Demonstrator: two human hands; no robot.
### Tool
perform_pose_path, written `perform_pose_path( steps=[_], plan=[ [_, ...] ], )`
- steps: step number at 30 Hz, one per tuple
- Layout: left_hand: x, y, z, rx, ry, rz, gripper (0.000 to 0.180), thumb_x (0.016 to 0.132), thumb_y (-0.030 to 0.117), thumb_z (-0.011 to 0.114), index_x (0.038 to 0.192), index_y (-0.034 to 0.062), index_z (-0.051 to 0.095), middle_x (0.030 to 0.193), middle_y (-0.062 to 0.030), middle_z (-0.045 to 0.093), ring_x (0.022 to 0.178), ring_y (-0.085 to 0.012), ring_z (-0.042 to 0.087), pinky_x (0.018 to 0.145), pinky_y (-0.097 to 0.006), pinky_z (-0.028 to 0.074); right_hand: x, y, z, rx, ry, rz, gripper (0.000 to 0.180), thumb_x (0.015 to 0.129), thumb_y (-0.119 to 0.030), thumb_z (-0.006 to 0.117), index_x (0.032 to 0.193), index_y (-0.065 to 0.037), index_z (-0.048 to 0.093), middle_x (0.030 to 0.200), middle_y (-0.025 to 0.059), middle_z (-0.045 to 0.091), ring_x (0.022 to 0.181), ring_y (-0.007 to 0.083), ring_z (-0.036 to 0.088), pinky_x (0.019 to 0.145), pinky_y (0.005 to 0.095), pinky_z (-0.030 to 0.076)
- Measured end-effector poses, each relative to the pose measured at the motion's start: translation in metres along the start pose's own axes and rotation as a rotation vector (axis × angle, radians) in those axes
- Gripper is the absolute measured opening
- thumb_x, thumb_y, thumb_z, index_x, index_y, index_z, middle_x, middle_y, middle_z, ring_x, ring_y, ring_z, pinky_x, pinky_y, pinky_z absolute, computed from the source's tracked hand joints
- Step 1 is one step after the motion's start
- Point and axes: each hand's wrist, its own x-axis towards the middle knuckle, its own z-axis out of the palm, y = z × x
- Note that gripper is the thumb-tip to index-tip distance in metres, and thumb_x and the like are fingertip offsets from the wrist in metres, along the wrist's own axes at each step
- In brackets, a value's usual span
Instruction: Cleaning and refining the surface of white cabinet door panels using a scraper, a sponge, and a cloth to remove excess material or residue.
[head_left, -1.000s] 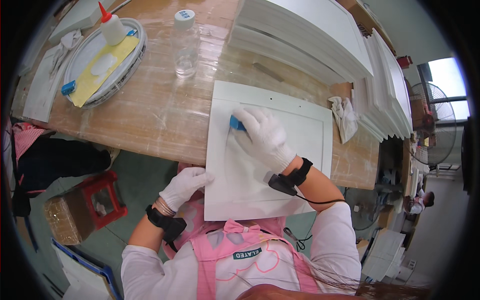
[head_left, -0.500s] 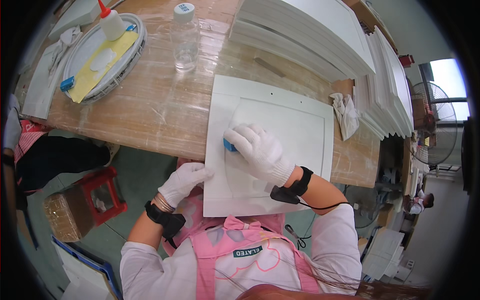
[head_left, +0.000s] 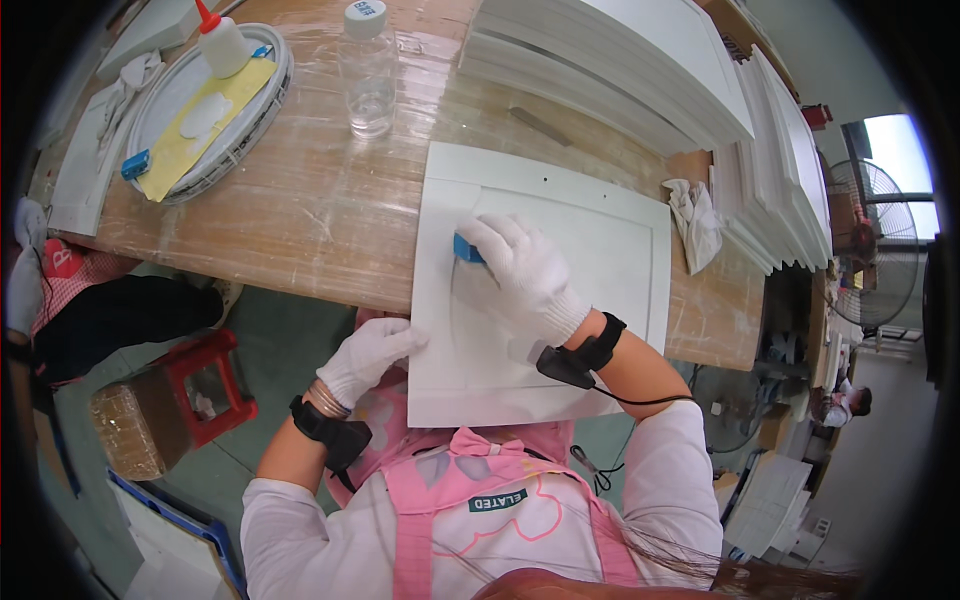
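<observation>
A white panel point(head_left: 540, 390) with a recessed frame and two small dark holes lies partly on the wooden table, its near end jutting past the edge toward my body. My right hand point(head_left: 525, 270), in a white knit glove, is closed round a small blue block point(head_left: 467, 249) that rests against the left part of the panel. Most of the block is hidden by the fingers. My left hand point(head_left: 368, 355), gloved too, grips the panel's left edge near its front corner, thumb on top; the fingers beneath are out of sight.
On the wooden table point(head_left: 300, 220) stand a clear bottle point(head_left: 368, 80) and a round lid point(head_left: 280, 100) bearing a yellow sheet point(head_left: 170, 165), a red-tipped squeeze bottle point(head_left: 222, 48) and a blue piece point(head_left: 135, 165). Stacked white panels point(head_left: 600, 75) and a cloth point(head_left: 692, 225) are at right.
My right hand has slid the blue block a short way toward the panel's far end. My left hand keeps its hold on the edge.
</observation>
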Motion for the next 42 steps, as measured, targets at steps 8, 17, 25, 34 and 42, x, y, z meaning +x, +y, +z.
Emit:
perform_pose_path(
  steps=[8, 17, 25, 34, 42],
  plan=[
    [0.005, -0.01, -0.005, -0.005, -0.009, 0.002, 0.036, 0.096, 0.031, 0.064, 0.107, -0.004, 0.067, 0.094, -0.0071, 0.07, 0.085, -0.0145, 0.067, 0.079, -0.029, 0.053, -0.011, -0.013, -0.005, 0.047, -0.112, -0.076, 0.046, 0.072, -0.013, 0.073, 0.115, -0.009, 0.059, 0.105, 0.012, 0.064, 0.09, 0.0335, 0.062, 0.075, 0.0419, 0.052],
    [0.002, -0.006, -0.002, -0.019, -0.015, 0.018, 0.037, 0.096, 0.032, 0.064, 0.108, -0.0038, 0.066, 0.096, -0.0071, 0.07, 0.086, -0.0144, 0.066, 0.08, -0.029, 0.053, -0.018, -0.02, -0.008, 0.09, -0.094, -0.164, 0.048, 0.07, -0.015, 0.074, 0.115, -0.009, 0.059, 0.103, 0.0106, 0.063, 0.088, 0.0328, 0.062, 0.074, 0.0426, 0.052],
    [0.0, -0.003, 0.0, -0.016, 0.002, 0.005, 0.037, 0.096, 0.032, 0.064, 0.107, -0.0033, 0.066, 0.096, -0.0067, 0.069, 0.085, -0.0142, 0.066, 0.079, -0.029, 0.053, -0.02, -0.019, -0.009, 0.014, -0.085, -0.105, 0.046, 0.071, -0.016, 0.075, 0.114, -0.01, 0.06, 0.106, 0.0099, 0.063, 0.092, 0.0314, 0.063, 0.076, 0.0412, 0.053],
    [-0.001, -0.002, -0.002, 0.002, 0.001, 0.002, 0.032, 0.095, 0.031, 0.065, 0.102, -0.001, 0.066, 0.09, -0.004, 0.068, 0.08, -0.0117, 0.064, 0.075, -0.027, 0.052, -0.017, -0.016, -0.009, -0.003, -0.142, -0.029, 0.048, 0.072, -0.019, 0.076, 0.116, -0.01, 0.061, 0.11, 0.0089, 0.063, 0.096, 0.0297, 0.063, 0.076, 0.0408, 0.053],
    [0.002, -0.007, -0.001, -0.055, 0.005, 0.008, 0.03, 0.096, 0.03, 0.064, 0.103, 0.0001, 0.066, 0.089, -0.0039, 0.068, 0.08, -0.011, 0.064, 0.073, -0.027, 0.052, -0.018, -0.015, -0.002, 0.015, -0.081, -0.059, 0.045, 0.072, -0.019, 0.075, 0.114, -0.012, 0.061, 0.102, 0.0081, 0.064, 0.091, 0.0287, 0.062, 0.072, 0.0409, 0.053]
  ],
)
